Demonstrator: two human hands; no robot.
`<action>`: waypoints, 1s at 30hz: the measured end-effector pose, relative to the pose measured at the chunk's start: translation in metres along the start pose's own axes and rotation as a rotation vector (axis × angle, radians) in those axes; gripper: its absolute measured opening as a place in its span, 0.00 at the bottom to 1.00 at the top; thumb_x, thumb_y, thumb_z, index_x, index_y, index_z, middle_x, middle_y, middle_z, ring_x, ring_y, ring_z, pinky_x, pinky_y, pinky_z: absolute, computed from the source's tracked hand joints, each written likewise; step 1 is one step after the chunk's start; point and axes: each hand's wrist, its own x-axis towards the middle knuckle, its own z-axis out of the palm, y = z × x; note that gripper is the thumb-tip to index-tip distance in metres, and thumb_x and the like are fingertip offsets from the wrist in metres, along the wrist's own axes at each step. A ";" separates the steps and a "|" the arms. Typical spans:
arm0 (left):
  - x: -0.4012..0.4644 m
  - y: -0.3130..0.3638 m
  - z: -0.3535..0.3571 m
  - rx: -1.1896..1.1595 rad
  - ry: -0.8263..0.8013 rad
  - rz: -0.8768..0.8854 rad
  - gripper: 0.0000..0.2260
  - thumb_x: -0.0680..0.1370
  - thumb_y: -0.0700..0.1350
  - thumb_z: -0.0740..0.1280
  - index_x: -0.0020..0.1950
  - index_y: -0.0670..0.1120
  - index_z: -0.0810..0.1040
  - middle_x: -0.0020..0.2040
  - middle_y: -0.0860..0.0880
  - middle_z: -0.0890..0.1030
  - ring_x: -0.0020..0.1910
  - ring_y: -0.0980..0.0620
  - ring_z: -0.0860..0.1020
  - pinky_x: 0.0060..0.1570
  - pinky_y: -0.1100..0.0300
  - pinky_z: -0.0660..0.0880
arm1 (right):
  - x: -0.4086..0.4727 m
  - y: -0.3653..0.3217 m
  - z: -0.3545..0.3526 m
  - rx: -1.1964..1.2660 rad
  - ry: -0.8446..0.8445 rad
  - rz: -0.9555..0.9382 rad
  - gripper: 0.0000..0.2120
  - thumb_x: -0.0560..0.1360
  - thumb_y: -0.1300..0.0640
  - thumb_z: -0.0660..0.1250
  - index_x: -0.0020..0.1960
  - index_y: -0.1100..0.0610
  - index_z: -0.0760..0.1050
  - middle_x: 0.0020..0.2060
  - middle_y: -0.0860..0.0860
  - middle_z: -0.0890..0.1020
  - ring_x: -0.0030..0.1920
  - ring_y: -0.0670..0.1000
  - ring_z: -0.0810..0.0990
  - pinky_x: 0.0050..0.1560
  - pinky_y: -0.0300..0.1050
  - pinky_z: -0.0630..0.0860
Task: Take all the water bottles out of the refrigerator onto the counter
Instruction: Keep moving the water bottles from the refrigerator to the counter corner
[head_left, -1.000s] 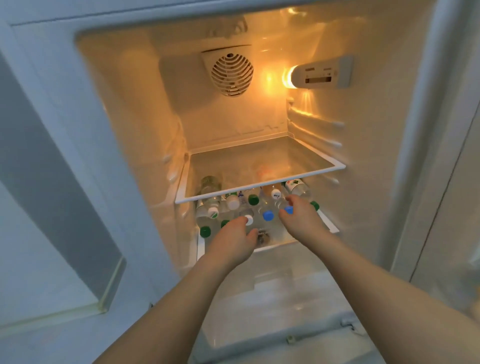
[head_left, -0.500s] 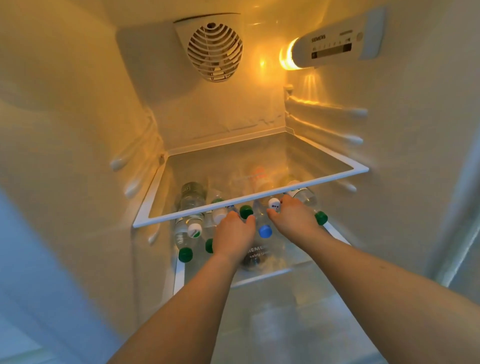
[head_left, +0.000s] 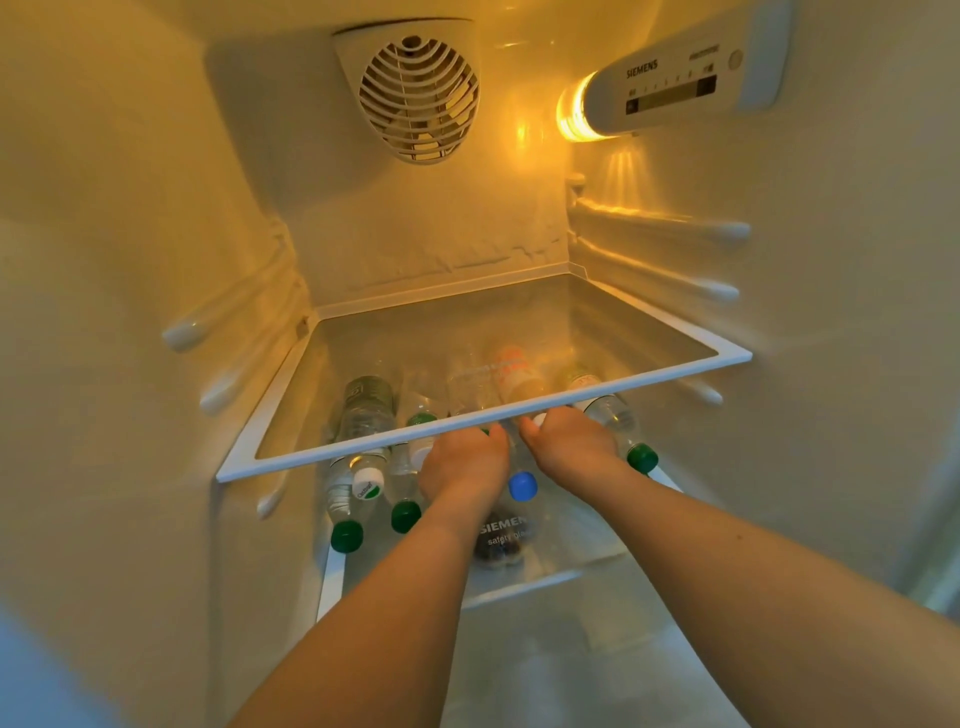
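Both your hands pushed farther under glass shelf (head_left: 483, 415) since a second ago: left hand (head_left: 462, 462), right hand (head_left: 569, 449) on water bottles (head_left: 363, 415); fingers hidden, grip unclear. None removed yet.

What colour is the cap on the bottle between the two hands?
Blue cap, seen in the head view.

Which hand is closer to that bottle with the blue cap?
Roughly equal: the blue-capped bottle lies between them, the left hand just to its left, the right hand just above-right.
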 end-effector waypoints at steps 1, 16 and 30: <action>0.001 0.001 0.000 0.014 -0.009 -0.004 0.16 0.80 0.57 0.55 0.48 0.48 0.74 0.46 0.48 0.75 0.45 0.46 0.74 0.44 0.55 0.70 | 0.000 0.000 -0.001 0.014 -0.005 0.001 0.19 0.80 0.44 0.53 0.52 0.57 0.75 0.42 0.53 0.76 0.42 0.55 0.75 0.39 0.46 0.68; -0.055 -0.004 -0.002 -0.471 0.000 -0.037 0.11 0.71 0.53 0.65 0.42 0.46 0.77 0.38 0.47 0.80 0.39 0.45 0.79 0.40 0.53 0.77 | -0.069 0.029 -0.013 0.377 0.086 -0.008 0.16 0.77 0.48 0.59 0.34 0.55 0.68 0.30 0.51 0.72 0.34 0.54 0.72 0.29 0.43 0.63; -0.174 -0.021 -0.042 -0.996 0.128 -0.204 0.11 0.71 0.49 0.67 0.38 0.46 0.67 0.35 0.45 0.79 0.42 0.40 0.82 0.45 0.45 0.79 | -0.186 0.004 -0.053 0.907 0.424 0.215 0.17 0.76 0.49 0.61 0.39 0.62 0.77 0.33 0.54 0.78 0.34 0.52 0.74 0.31 0.42 0.66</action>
